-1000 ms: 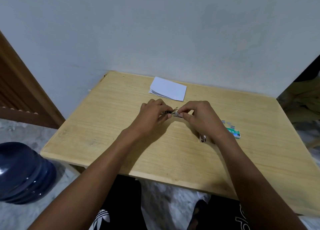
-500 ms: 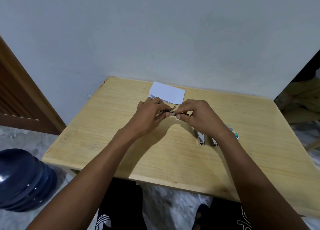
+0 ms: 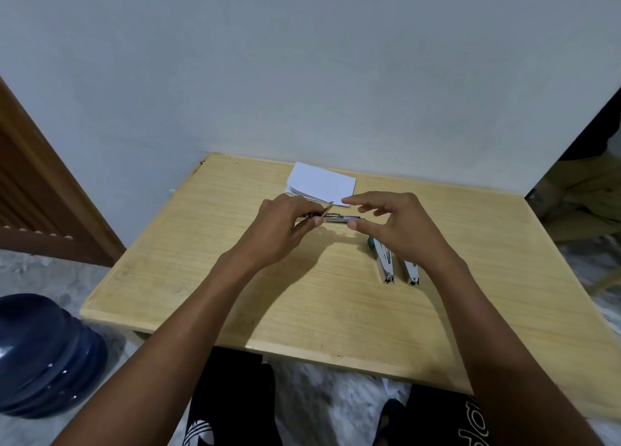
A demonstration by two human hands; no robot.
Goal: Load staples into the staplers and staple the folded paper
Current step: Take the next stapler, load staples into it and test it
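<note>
My left hand (image 3: 285, 223) grips a small metal stapler (image 3: 339, 218) just above the wooden table (image 3: 235, 287), with its top lid flipped up. My right hand (image 3: 393, 227) is beside it: the thumb touches the stapler's right end from below, while the forefinger and the other fingers are spread above, apart from it. The folded white paper (image 3: 322, 183) lies at the table's far edge, right behind the hands. Two more silver staplers (image 3: 384, 264) (image 3: 410, 272) lie side by side on the table under my right wrist.
A wall stands right behind the table. A dark blue water jug (image 3: 43, 355) sits on the floor at the left, beside a wooden door frame (image 3: 50, 190). Another person's legs (image 3: 584, 190) show at the far right.
My right hand's fingers have lifted and spread away from the stapler, which they pinched before. The left hand keeps its grip. Both spare staplers now show below my right wrist.
</note>
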